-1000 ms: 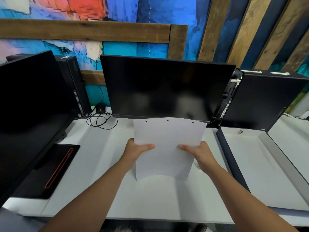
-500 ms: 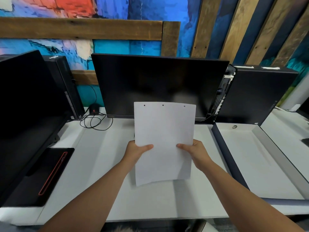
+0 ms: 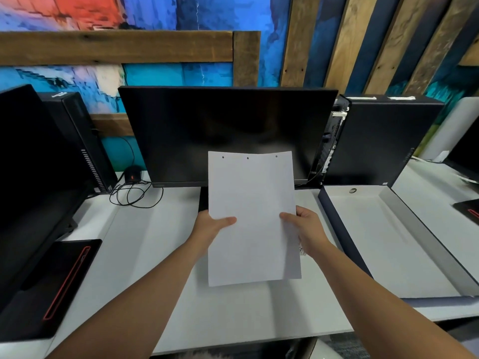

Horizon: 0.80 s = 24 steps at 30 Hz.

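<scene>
The punched sheet of paper (image 3: 252, 218), light, limp and easily creased, is held upright above the desk (image 3: 145, 255) before the monitor (image 3: 228, 136), pinched at its side edges by the left hand (image 3: 211, 225) and right hand (image 3: 304, 229), where it is best supported.

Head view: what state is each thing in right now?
Paper sheet: held above the desk, punched edge up.
Left hand: pinches its left edge.
Right hand: pinches its right edge.
Centre monitor: screen dark.
Shallow box: open.
Mouse cable: loosely coiled.
</scene>
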{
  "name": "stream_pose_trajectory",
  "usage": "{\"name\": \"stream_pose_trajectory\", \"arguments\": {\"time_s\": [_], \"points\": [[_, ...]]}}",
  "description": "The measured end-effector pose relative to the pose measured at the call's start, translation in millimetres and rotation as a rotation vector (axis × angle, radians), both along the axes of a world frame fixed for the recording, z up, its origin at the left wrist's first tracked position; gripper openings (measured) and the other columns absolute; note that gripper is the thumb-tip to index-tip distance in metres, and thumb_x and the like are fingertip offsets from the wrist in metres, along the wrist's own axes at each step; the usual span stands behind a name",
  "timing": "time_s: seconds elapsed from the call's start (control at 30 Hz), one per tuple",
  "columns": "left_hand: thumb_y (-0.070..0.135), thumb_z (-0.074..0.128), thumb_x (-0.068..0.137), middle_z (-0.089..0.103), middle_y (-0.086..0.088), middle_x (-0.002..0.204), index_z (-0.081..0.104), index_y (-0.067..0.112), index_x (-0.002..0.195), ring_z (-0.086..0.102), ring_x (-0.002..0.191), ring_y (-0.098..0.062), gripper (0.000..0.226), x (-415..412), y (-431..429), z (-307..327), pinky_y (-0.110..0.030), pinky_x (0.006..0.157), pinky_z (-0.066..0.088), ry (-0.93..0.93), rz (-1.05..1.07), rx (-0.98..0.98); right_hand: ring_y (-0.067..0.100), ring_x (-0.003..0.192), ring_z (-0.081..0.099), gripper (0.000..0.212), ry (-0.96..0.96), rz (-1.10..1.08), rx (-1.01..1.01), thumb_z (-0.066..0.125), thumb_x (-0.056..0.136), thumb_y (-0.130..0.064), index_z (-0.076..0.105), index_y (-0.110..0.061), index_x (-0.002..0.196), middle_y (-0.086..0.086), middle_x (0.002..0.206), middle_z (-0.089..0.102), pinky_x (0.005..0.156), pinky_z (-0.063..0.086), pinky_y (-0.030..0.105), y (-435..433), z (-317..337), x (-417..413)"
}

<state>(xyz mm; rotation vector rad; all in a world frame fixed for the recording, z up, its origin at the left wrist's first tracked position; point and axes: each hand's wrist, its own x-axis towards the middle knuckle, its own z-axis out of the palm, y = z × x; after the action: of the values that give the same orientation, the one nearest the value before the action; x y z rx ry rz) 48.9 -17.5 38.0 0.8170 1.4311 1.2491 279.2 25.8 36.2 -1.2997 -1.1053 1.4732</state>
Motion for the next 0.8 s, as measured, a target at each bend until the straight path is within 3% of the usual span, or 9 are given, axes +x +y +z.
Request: {"name": "stream_pose_trajectory", "arguments": {"time_s": [0.1,0.17,0.3,0.47,0.57,0.63,0.8], "points": [[0.001,0.076,0.075,0.071,-0.009,0.106,0.067,0.011,0.104,0.068,0.097,-0.028,0.032,13,6,3,-0.039,0.089,0.053,-0.007,0.001,-0.003,0.023,0.069,0.057,0.027,-0.077,-0.03,-0.003,0.063,0.071,-0.013,0.058,0.007,0.088,0.011,0.079,0.061,0.063,0.048,0.033,6,2,10],[0.0,0.075,0.076,0.07,-0.007,0.103,0.067,0.012,0.104,0.067,0.093,-0.025,0.032,23,9,4,-0.034,0.082,0.054,-0.005,0.004,0.003,0.024,0.07,0.057,0.02,-0.121,-0.029,0.003,0.061,0.067,-0.013,0.058,0.0,0.081,0.009,0.078,0.062,0.065,0.047,0.035,8,1,19],[-0.001,0.073,0.078,0.069,0.003,0.091,0.067,0.016,0.097,0.066,0.084,-0.013,0.026,53,11,3,-0.025,0.072,0.052,-0.022,-0.006,-0.011,0.022,0.071,0.058,0.011,-0.207,-0.041,0.025,0.06,0.076,-0.004,0.062,-0.007,0.086,0.004,0.08,0.065,0.065,0.048,0.032,10,6,49],[0.002,0.065,0.083,0.07,-0.005,0.099,0.068,0.016,0.096,0.066,0.093,-0.024,0.019,95,25,-3,-0.036,0.088,0.053,-0.003,-0.066,-0.084,0.023,0.068,0.054,0.008,-0.34,-0.095,0.053,0.058,0.076,-0.004,0.06,-0.008,0.082,0.007,0.078,0.061,0.06,0.043,0.03,19,7,92],[0.001,0.058,0.084,0.068,-0.009,0.099,0.065,0.01,0.104,0.065,0.088,-0.024,0.022,128,34,-3,-0.032,0.08,0.052,0.009,-0.078,-0.109,0.025,0.07,0.056,0.016,-0.419,-0.154,0.05,0.052,0.076,-0.003,0.06,-0.007,0.09,0.009,0.084,0.063,0.059,0.043,0.028,24,7,121],[0.0,0.052,0.085,0.066,-0.008,0.093,0.064,0.01,0.097,0.062,0.08,-0.021,0.02,147,38,-2,-0.029,0.073,0.049,0.01,-0.091,-0.129,0.025,0.07,0.057,0.022,-0.432,-0.175,0.053,0.05,0.077,-0.002,0.062,-0.01,0.094,0.009,0.086,0.064,0.056,0.042,0.027,27,8,139],[-0.001,0.045,0.086,0.064,-0.005,0.093,0.061,0.011,0.1,0.059,0.085,-0.023,0.024,195,48,-3,-0.028,0.072,0.046,0.018,-0.182,-0.161,0.019,0.058,0.052,0.031,-0.495,-0.238,0.073,0.047,0.077,0.0,0.061,-0.017,0.099,0.005,0.076,0.061,0.049,0.038,0.025,37,10,188]]}}
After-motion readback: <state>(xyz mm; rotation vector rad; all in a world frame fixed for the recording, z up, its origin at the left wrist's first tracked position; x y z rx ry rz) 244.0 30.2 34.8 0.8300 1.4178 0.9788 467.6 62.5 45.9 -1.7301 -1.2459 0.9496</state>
